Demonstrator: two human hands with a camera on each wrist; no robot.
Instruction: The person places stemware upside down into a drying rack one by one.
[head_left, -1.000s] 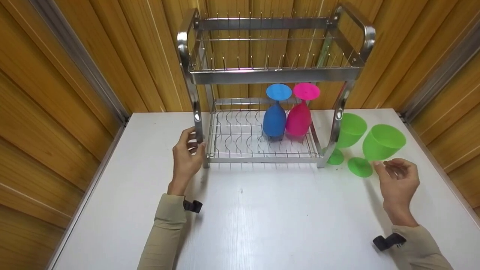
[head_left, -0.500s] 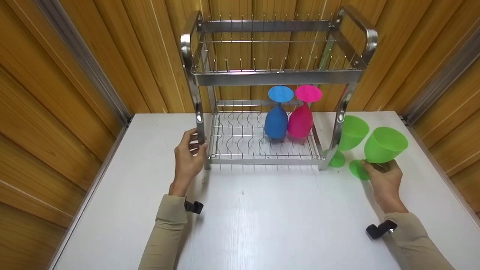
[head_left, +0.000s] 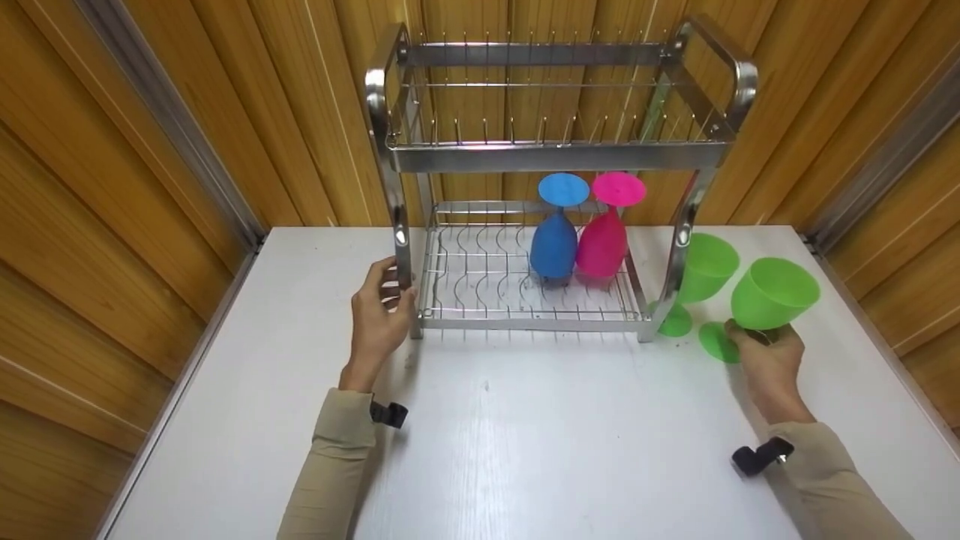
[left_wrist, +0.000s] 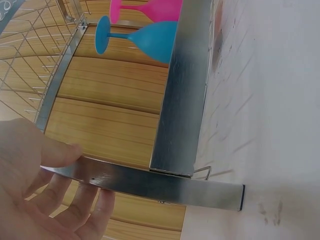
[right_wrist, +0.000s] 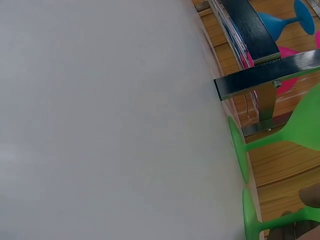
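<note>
In the head view my left hand [head_left: 375, 319] grips the left front post of a two-tier metal dish rack [head_left: 555, 157]. The left wrist view has my thumb on one side of that post [left_wrist: 150, 185] and my fingers curled behind it. My right hand [head_left: 772, 367] holds the stem of the nearer green goblet [head_left: 776, 292], which stands upright right of the rack. Its foot [right_wrist: 249, 215] rests on the table in the right wrist view. Behind it stands a second green goblet [head_left: 707, 270], partly hidden by the rack's right post.
A blue goblet [head_left: 553, 247] and a pink goblet [head_left: 602, 247] stand upside down, side by side, on the rack's wavy-wired lower shelf. Upright prongs line the upper tier. Under everything is a white table [head_left: 525, 435], with wood-panelled walls [head_left: 292, 112] behind and beside it.
My right hand has moved left, from beside the nearer green goblet, and taken hold of its stem. My left hand stays on the post. The head view has shifted slightly.
</note>
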